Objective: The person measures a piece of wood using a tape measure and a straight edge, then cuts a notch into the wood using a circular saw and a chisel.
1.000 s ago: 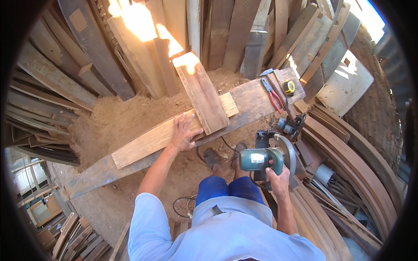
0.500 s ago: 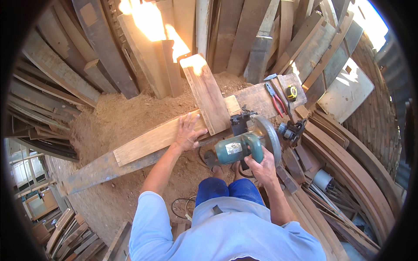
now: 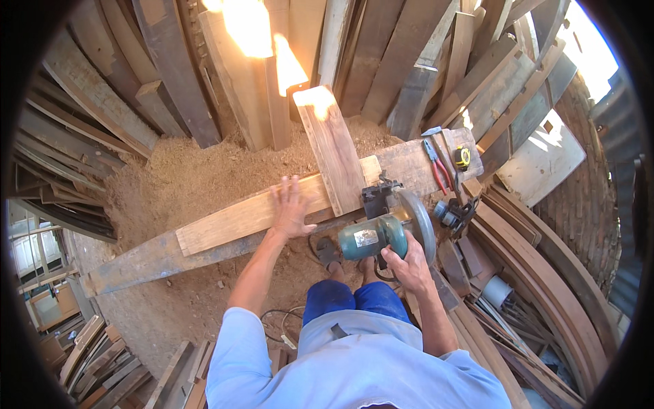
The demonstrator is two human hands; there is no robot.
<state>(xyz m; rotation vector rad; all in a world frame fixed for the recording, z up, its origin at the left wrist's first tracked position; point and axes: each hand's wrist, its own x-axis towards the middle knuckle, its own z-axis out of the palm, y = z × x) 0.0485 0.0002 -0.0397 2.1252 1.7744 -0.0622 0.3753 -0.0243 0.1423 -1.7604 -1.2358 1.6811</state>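
A green circular saw [image 3: 372, 237] is in my right hand [image 3: 409, 262], whose fingers wrap round its rear handle. The saw's base and blade guard [image 3: 417, 219] sit at the near edge of the boards, by the right end of a pale plank [image 3: 231, 215]. My left hand [image 3: 293, 208] lies flat on that plank with fingers spread. Across the plank, just left of the saw, rests a shorter brown board [image 3: 332, 153], its far end in bright sun. Both lie over a long weathered beam [image 3: 129, 271]. The blade's cutting edge is hidden.
On the beam's right end lie red-handled pliers [image 3: 436, 165], a hammer [image 3: 446, 146] and a yellow tape measure [image 3: 462, 159]. Another power tool [image 3: 455, 213] stands right of the saw. Tall boards [image 3: 388, 68] lean at the back; sawdust [image 3: 184, 174] covers the ground. A cable [image 3: 283, 322] lies near my legs.
The view has shifted slightly. My left hand still lies on the plank, its fingers turned to point farther away from me. My right hand keeps its grip on the circular saw.
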